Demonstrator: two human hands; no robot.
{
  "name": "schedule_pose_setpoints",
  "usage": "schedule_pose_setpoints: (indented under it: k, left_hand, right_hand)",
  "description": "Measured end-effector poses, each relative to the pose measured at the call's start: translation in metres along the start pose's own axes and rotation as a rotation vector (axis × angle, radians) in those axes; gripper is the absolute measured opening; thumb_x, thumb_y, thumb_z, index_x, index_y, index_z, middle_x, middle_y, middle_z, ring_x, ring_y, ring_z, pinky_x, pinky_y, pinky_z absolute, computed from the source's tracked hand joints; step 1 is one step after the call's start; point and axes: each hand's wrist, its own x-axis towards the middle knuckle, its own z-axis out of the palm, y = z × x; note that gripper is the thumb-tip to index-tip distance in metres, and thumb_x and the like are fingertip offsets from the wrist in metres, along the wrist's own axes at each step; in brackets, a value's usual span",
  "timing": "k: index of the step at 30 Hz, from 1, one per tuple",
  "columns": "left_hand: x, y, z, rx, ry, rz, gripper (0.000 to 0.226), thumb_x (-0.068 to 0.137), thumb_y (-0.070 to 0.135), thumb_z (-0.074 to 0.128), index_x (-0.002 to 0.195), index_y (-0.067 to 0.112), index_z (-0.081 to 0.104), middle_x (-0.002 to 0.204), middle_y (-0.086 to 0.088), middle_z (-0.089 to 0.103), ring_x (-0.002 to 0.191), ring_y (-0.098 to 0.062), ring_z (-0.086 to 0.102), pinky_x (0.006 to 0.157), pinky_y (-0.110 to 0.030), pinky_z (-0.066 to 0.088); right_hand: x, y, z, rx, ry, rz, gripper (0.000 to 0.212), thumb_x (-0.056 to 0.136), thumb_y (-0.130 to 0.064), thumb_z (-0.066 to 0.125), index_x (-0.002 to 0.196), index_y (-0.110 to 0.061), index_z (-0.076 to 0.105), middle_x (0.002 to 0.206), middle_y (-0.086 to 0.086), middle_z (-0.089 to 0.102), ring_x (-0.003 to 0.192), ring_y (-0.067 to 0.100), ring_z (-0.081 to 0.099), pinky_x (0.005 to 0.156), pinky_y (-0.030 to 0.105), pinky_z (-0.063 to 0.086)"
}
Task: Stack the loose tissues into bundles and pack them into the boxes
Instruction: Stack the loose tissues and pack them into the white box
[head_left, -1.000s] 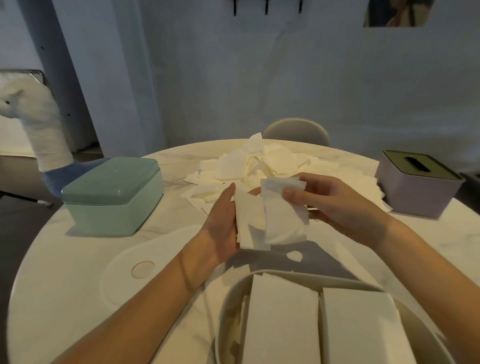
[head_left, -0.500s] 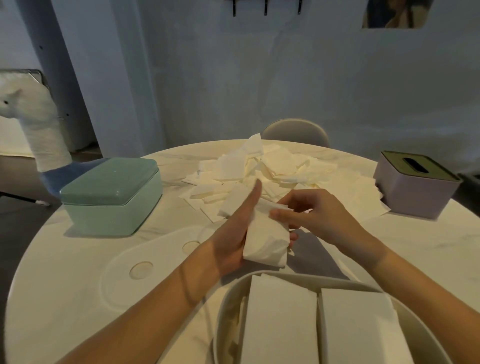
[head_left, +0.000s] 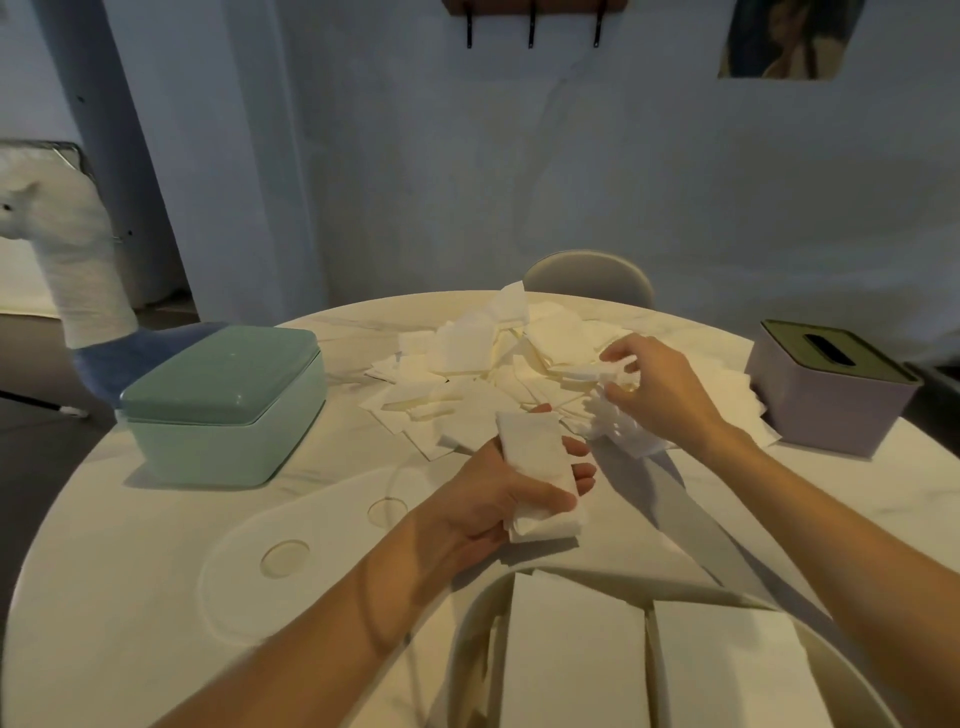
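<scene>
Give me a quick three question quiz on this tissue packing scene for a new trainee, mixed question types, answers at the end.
1. True or false: the green box has its lid off.
2. Which of the hands holds the stacked tissue bundle: A) left hand B) right hand
3. What is the right hand picking from?

Key
1. False: the lid is on.
2. A.
3. The loose tissue pile on the table; it pinches one tissue.

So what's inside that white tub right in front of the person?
The white tub holds two neat tissue stacks side by side, filling most of it. Whatever lies beneath them, and the tub's near end, is hidden or out of frame.
</scene>
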Motion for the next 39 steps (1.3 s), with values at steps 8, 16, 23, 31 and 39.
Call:
schedule_pose_setpoints:
  k: [8, 16, 23, 31, 39]
  left_hand:
    - [0.01, -0.007, -0.014, -0.092, 0.063, -0.167, 0.029, 0.095, 0.009, 0.066, 0.123, 0.013, 0.073, 0.119, -0.01, 0.075, 0.111, -0.025, 0.071, 0.098, -0.052, 0.057]
    - [0.013, -0.004, -0.024, -0.271, 0.195, -0.062, 0.032, 0.101, 0.012, 0.059, 0.132, 0.014, 0.063, 0.12, -0.01, 0.075, 0.112, -0.026, 0.072, 0.087, -0.046, 0.059]
    - [0.014, 0.006, -0.019, -0.368, 0.309, -0.101, 0.025, 0.103, 0.023, 0.057, 0.112, 0.004, 0.069, 0.102, -0.018, 0.076, 0.087, -0.03, 0.071, 0.083, -0.04, 0.059]
    - [0.008, 0.012, -0.011, -0.378, 0.256, -0.073, 0.024, 0.107, 0.026, 0.049, 0.104, 0.013, 0.068, 0.093, -0.01, 0.071, 0.068, -0.017, 0.074, 0.063, -0.032, 0.06]
    - [-0.011, 0.024, 0.013, -0.343, 0.059, -0.076, 0.057, 0.095, 0.071, 0.039, 0.122, 0.026, 0.06, 0.092, -0.011, 0.077, 0.077, -0.024, 0.076, 0.067, -0.038, 0.064]
  right_hand:
    - [0.045, 0.005, 0.025, -0.188, -0.148, 0.055, 0.029, 0.091, -0.024, 0.076, 0.118, -0.03, 0.069, 0.123, -0.002, 0.068, 0.095, 0.018, 0.059, 0.083, 0.026, 0.05]
    - [0.039, -0.003, 0.002, -0.022, 0.132, -0.016, 0.02, 0.101, -0.019, 0.062, 0.117, -0.016, 0.074, 0.11, 0.004, 0.074, 0.091, 0.016, 0.061, 0.084, 0.022, 0.046]
    - [-0.013, -0.045, -0.046, 0.604, -0.082, 0.041, 0.017, 0.101, -0.029, 0.061, 0.114, -0.024, 0.07, 0.103, -0.006, 0.073, 0.098, 0.016, 0.069, 0.082, 0.028, 0.056]
    - [-0.052, -0.068, -0.058, 0.883, -0.504, 0.047, 0.044, 0.081, -0.04, 0.069, 0.121, -0.022, 0.07, 0.112, -0.003, 0.075, 0.106, 0.018, 0.071, 0.086, 0.026, 0.058]
    - [-0.069, -0.073, -0.028, 0.244, -0.235, -0.106, 0.039, 0.081, -0.057, 0.072, 0.113, -0.039, 0.061, 0.102, -0.027, 0.059, 0.088, 0.004, 0.061, 0.066, 0.011, 0.049]
